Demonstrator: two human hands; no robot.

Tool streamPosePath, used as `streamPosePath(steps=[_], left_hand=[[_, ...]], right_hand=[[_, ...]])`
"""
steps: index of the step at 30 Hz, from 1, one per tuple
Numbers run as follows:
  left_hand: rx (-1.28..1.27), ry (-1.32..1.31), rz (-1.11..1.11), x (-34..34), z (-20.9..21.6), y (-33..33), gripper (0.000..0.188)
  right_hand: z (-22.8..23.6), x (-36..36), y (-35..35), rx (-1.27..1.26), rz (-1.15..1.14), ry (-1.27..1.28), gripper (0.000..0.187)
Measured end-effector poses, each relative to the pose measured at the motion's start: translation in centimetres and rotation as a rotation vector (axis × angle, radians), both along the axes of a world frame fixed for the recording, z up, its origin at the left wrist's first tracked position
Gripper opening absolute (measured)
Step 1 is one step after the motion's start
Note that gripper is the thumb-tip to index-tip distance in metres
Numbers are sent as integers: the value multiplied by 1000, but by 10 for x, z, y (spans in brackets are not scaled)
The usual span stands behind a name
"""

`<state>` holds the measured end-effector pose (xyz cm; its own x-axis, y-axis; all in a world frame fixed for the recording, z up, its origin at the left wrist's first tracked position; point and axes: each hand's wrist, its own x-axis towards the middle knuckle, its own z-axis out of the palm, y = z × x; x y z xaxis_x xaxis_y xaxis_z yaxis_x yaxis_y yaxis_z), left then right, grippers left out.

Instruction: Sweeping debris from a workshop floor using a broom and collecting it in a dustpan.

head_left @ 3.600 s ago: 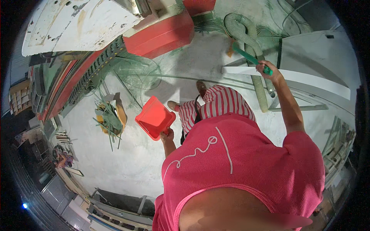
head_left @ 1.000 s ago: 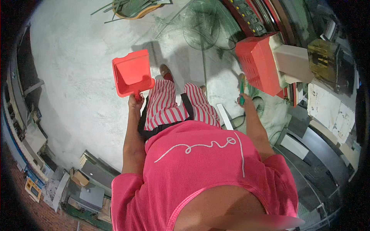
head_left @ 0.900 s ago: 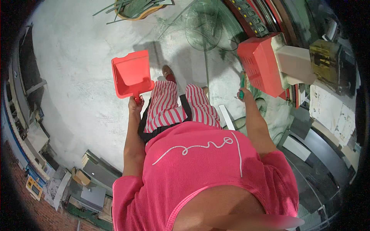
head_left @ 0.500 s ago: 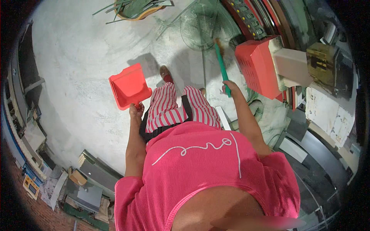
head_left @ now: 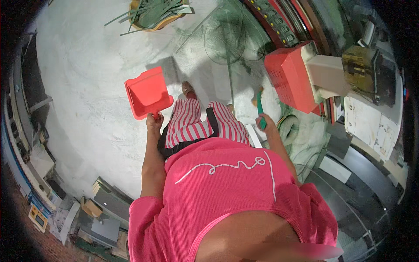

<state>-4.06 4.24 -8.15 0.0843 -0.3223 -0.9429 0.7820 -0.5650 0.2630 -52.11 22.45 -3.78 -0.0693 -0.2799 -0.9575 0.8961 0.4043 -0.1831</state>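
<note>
A red dustpan (head_left: 149,91) is held out over the pale floor by my left hand (head_left: 154,122), whose fingers are wrapped round its short handle. The open mouth of the pan faces away from me. On the other side, my right hand (head_left: 267,125) grips the green handle of a hand brush (head_left: 260,105). The brush points away from me, its brown bristles seen partly edge-on near the floor. Green dust (head_left: 224,37) lies thick on the floor beyond the brush.
Far ahead stands a yellow-rimmed basin (head_left: 153,30) heaped with green strips. Close on my right is a machine with a red housing (head_left: 288,78), with a ribbed hose (head_left: 288,127) below it. Panels (head_left: 114,196) and boxes line the left rear.
My right hand has drawn the brush back toward me, away from the dust patch. The dustpan has shifted only slightly, still in my left hand.
</note>
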Motion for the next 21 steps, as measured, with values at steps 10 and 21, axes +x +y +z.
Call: streamPosePath(steps=[10, 21], left_hand=[[-21, 68, -148, 18, -23, -9, 23], [-54, -16, -190, 14, -4, -2, 21]], right_hand=[[-23, 33, -116, -29, -83, -137, 18], [20, 38, -148, -341, -13, -108, 19]])
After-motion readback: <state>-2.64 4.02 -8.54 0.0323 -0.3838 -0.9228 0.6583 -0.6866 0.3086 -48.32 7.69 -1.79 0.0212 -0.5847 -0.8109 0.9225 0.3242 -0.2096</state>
